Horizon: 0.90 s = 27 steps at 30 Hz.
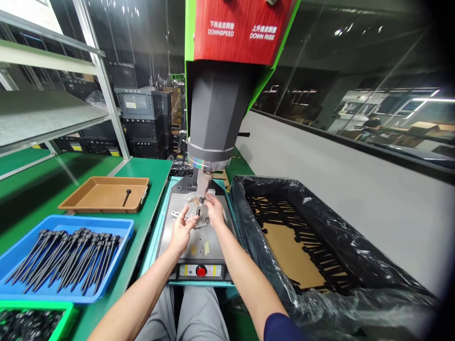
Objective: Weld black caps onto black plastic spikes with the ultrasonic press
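Both my hands are at the small fixture [199,211] on the grey machine plate [199,246], right under the press head [213,113]. My left hand [182,229] reaches in from the left, fingers apart and slightly curled, thumb and fingertips near the fixture. My right hand [214,208] is over the fixture with fingers pinched on a small dark part [201,201] there. What exactly the fingers hold is too small to make out.
A blue tray [121,227] with several black rods [67,258] lies at the left. Behind it a brown tray [106,195] holds one black rod [126,196]. A green bin [62,327] of small black pieces is at bottom left. A bag-lined box [256,237] with finished black parts stands right. A red button [201,271] sits on the machine front.
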Motion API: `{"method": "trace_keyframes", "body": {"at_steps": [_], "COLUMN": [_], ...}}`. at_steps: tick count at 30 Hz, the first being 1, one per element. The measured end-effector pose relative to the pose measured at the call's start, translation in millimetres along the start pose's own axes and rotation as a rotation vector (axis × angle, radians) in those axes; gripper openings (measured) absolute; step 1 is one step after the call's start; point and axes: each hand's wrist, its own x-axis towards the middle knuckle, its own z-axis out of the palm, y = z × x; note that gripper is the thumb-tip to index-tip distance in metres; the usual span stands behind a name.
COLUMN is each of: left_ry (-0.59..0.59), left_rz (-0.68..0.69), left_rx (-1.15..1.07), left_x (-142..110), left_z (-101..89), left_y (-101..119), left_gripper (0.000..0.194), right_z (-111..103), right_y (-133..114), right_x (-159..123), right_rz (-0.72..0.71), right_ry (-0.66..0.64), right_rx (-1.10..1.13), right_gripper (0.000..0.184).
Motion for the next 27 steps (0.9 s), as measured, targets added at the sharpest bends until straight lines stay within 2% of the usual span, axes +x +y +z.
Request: {"method": "trace_keyframes", "body": {"at_steps": [5,10,13,16,20,27], "left_ry": [0.022,0.019,0.021,0.021,0.001,-0.010], "left_rz": [-0.015,-0.037,-0.027,-0.028,-0.031,-0.022], "left_rx": [-0.002,0.047,0.071,0.079,0.095,0.111], "left_x": [-1,1,0,-1,-2,-1], "left_z": [1.2,0.4,-1.1,-3.0,-6.3,-9.0], "left_y": [-5,-13,-15,-16,-18,-21], "left_gripper": [0.071,0.076,0.075,0.074,0.075,0.075], "right_z": [-18,-30,-33,-34,-34,-34], "right_y": [4,2,-1,-1,1,-4], "right_x": [4,-7,-13,-13,-10,-11], "right_rz": [0.080,0.190,0.338,0.518,0.571,0.645], "right_ry": [0.077,0.103,0.126,0.211,0.278,0.314], "right_rx": [0.091,0.226,0.399,0.525,0.524,0.583], "right_gripper": [0.042,0.043,0.042,0.031,0.012,0.014]}}
